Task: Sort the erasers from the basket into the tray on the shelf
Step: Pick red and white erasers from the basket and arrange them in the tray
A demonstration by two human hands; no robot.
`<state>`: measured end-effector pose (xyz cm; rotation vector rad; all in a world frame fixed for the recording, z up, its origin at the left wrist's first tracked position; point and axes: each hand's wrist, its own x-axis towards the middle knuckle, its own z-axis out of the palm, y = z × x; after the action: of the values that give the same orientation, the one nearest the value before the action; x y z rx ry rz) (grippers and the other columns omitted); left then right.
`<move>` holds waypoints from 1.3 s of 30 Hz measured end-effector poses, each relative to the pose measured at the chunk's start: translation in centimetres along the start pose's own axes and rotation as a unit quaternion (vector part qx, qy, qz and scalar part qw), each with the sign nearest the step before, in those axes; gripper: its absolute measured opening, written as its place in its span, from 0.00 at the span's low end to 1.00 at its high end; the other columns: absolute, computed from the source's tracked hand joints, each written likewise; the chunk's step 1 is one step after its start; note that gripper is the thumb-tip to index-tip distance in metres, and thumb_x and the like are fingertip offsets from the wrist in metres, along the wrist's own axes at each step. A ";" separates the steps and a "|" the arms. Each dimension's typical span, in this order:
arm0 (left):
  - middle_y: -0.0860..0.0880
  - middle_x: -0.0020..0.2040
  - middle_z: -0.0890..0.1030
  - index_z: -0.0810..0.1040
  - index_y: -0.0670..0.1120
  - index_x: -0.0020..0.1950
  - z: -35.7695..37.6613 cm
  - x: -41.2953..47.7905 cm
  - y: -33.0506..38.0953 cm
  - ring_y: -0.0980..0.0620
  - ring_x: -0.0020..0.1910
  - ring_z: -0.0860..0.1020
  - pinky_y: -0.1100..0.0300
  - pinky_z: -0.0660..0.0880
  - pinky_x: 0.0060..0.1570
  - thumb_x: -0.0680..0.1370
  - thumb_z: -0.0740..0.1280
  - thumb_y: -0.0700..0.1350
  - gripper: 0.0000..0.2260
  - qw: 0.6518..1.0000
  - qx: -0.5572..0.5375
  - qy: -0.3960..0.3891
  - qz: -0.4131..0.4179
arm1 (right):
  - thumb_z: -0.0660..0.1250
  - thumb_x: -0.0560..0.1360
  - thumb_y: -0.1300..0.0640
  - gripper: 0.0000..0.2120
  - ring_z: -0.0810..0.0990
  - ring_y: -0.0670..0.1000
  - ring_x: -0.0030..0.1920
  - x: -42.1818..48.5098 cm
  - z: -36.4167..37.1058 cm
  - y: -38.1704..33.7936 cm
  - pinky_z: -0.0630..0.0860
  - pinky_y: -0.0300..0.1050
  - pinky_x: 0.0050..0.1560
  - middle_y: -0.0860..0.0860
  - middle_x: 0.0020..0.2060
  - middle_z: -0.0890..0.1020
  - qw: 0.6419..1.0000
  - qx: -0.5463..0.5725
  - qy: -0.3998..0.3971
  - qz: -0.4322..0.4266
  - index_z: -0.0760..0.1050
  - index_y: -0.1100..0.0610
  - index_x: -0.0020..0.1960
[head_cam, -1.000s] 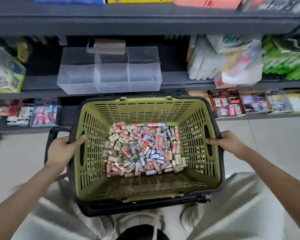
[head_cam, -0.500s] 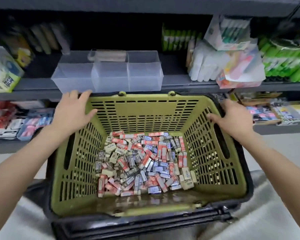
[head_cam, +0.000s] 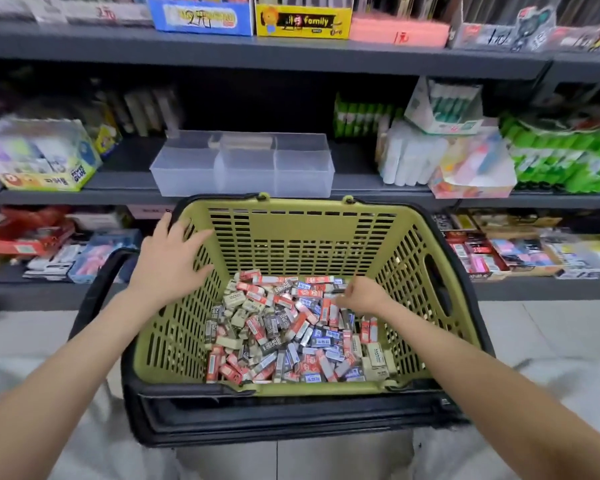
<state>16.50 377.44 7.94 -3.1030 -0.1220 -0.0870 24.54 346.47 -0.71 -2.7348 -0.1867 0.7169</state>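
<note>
1 basket (head_cam: 291, 237); 1 tray (head_cam: 243, 174); dozens of erasers (head_cam: 284, 327).

The right hand (head_cam: 361, 296) blurs at its fingers, down among the erasers (head_cam: 284, 327); whether it pinches one cannot be told. The left hand (head_cam: 168, 261) covers part of the left wall of the basket (head_cam: 326, 233). Something in the rear of the tray (head_cam: 243, 174) is indistinct through frosted plastic. The upper edge cuts the top-shelf boxes (head_cam: 302, 20).
</note>
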 end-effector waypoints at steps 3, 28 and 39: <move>0.35 0.70 0.68 0.72 0.48 0.69 0.3 0.0 0.1 0.33 0.73 0.58 0.36 0.66 0.62 0.72 0.72 0.53 0.27 1.000 0.011 0.007 0.004 | 0.65 0.73 0.40 0.24 0.63 0.47 0.23 2.0 1.2 -0.1 0.62 0.38 0.26 0.48 0.24 0.64 0.999 -0.039 -0.015 0.014 0.62 0.54 0.29; 0.43 0.44 0.83 0.77 0.43 0.61 4.7 5.2 11.2 0.46 0.45 0.82 0.53 0.81 0.45 0.76 0.66 0.51 0.17 0.486 -0.748 -0.373 -0.252 | 0.74 0.67 0.63 0.20 0.83 0.50 0.40 2.9 -1.7 -4.8 0.78 0.38 0.40 0.54 0.45 0.84 0.816 0.554 -0.131 -0.105 0.76 0.59 0.57; 0.43 0.35 0.81 0.77 0.38 0.52 7.5 5.7 8.8 0.47 0.35 0.81 0.54 0.80 0.41 0.74 0.70 0.38 0.09 0.487 -0.728 -0.277 -0.395 | 0.64 0.77 0.48 0.18 0.78 0.53 0.48 7.1 5.3 -1.4 0.74 0.45 0.54 0.54 0.57 0.71 0.993 -0.019 0.053 -0.107 0.74 0.55 0.63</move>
<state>23.29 369.39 0.51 -3.5143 -2.8486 1.6315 28.03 350.56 -7.89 -2.7241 -0.4656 0.5136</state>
